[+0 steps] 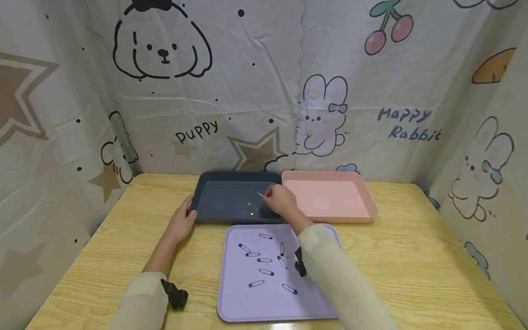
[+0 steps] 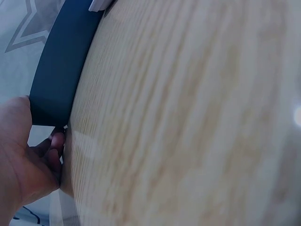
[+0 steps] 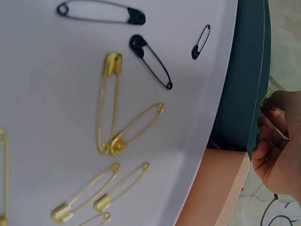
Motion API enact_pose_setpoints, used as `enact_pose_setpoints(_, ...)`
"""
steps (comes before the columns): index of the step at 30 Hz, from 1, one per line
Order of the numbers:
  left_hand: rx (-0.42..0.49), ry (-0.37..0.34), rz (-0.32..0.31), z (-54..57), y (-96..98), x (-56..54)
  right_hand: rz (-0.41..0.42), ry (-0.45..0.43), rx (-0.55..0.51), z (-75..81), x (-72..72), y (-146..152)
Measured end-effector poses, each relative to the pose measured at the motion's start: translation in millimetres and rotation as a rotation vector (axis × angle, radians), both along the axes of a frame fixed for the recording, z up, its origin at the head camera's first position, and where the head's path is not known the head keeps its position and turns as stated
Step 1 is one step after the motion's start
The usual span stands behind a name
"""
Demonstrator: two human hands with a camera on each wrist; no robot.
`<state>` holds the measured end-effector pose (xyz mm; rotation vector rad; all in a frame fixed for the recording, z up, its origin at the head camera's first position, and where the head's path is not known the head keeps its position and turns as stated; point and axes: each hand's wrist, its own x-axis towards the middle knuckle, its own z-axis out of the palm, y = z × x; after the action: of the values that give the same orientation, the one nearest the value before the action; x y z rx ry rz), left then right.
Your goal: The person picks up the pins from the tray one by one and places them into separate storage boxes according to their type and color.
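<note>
Left hand (image 1: 181,221) first: dark tray (image 1: 218,197) gripped at 8 o'clock, fingertips hard to make out. Two gold pins (image 1: 252,206) sit inside, around 5. Third pin (image 1: 260,194), half covered, is pinched at 3 by the right hand (image 1: 282,200). Lilac tray's gold ones (image 3: 109,103) are mostly blocked by the sleeve (image 1: 342,279), head view.

Right sleeve (image 1: 344,277) partly hides lilac tray (image 1: 247,306); right wrist view crops 2 gold pins (image 3: 6,176).

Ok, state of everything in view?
Left hand: holding left end of navy tray
Right hand: pinching gold safety pin over navy tray
Navy tray: two gold safety pins visible inside
Pink tray: open side up
Lilac tray: flat on table
Black safety pins, gold safety pins on lilac tray: look closed
</note>
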<state>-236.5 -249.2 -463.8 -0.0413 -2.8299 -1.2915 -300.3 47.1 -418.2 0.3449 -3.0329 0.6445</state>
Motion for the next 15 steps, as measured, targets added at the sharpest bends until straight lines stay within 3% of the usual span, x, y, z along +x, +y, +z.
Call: enact_pose_setpoints(15,-0.002,0.002,0.002,-3.3,-0.9,-1.5,-0.046,-0.013,0.015,-5.7,-2.6,-7.3)
